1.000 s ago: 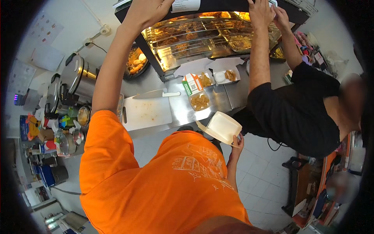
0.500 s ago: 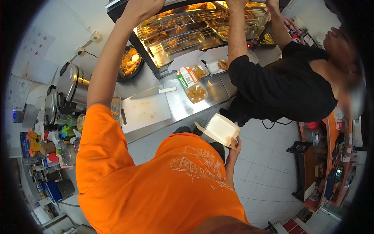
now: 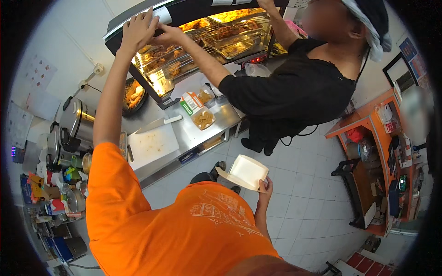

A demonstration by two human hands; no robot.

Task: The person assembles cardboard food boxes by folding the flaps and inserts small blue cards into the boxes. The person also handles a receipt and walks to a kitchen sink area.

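Takeaway box: pale, lid hinged open, bare inside; it sits in the right hand, out over the floor and well apart from the counter.
Right hand: the hand pinches the box's near right corner, fingers at the rim; those underneath are hidden.
Left hand: the hand reaches up to the display cabinet, fingers straight and slightly spread along its upper left edge.
Just changed: a co-worker's hand, farther right along the cabinet a second ago, is now just beside the left hand, perhaps touching it.
What it means: two people appear to share that cabinet edge, while the box remains unfilled.
Behind the glass: lit trays of food.
Counter: on the metal counter, an open box of fried pieces stands in front of an orange, green and white carton.
Board: a knife lies along the far edge of the white cutting board.
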